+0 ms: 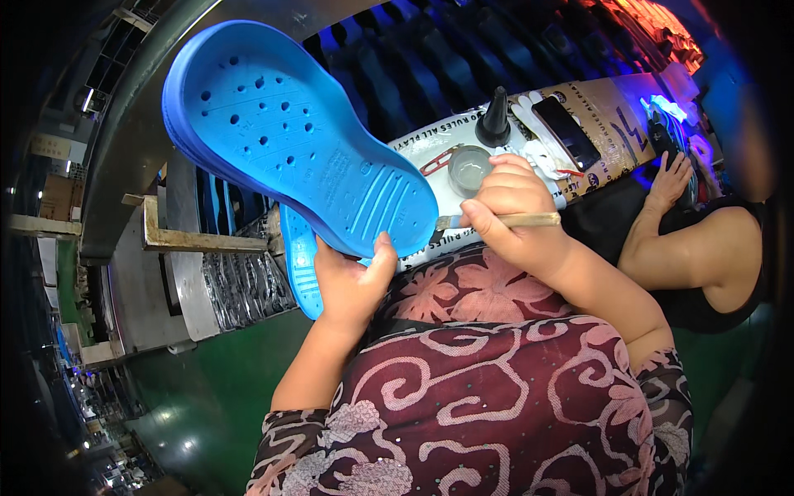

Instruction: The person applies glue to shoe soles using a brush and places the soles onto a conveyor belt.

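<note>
My left hand [351, 277] grips the heel end of a large blue foam shoe sole [322, 178], thumb on top of its rim. The sole is tilted up toward the far left, its holed, ridged inner face showing. In my closed right hand [517, 207] is a small brush [538, 220] with a wooden handle; its bristle end meets or nearly meets the sole's heel edge. Just beyond that hand stands a small clear cup [470, 172] with see-through contents. A second blue sole [299, 269] lies partly hidden under the first, beside my left hand.
A black cone-shaped bottle [495, 124], a phone [566, 132] and a red-handled tool [441, 159] lie on the printed wrapping [604, 107]. Dark soles [430, 58] line the far side. A co-worker's arm [686, 248] reaches in at right. A metal frame [132, 107] curves at left.
</note>
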Motion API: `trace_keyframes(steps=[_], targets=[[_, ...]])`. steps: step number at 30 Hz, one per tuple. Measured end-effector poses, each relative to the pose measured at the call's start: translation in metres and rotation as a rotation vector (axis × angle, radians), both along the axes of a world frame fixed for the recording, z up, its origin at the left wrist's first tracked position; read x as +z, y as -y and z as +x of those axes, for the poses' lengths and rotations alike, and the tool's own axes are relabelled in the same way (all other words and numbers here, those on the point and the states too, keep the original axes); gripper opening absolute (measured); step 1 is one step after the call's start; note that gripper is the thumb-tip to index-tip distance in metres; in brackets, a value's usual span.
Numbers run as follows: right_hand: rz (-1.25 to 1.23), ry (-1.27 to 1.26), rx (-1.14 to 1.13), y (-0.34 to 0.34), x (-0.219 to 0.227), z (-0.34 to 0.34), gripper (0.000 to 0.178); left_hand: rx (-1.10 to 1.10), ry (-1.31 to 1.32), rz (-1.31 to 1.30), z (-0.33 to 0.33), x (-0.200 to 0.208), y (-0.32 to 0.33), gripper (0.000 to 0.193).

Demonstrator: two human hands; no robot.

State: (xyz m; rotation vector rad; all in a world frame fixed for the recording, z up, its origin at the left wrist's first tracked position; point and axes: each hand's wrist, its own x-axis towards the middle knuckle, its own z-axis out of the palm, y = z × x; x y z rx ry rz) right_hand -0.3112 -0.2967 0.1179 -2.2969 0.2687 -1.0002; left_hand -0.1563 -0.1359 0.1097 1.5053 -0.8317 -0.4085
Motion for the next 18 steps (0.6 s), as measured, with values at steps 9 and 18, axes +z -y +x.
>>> trace_keyframes(steps=[9,18], targets=[[-0.043,0.002,0.044,-0.002,-0.005,-0.001,0.018,0.020,0.071,-0.002,-0.001,-0.004,0.004,0.048],[0.026,0.052,0.039,0.000,-0.003,0.001,0.021,0.034,0.162,-0.097,-0.003,-0.015,0.006,0.046]])
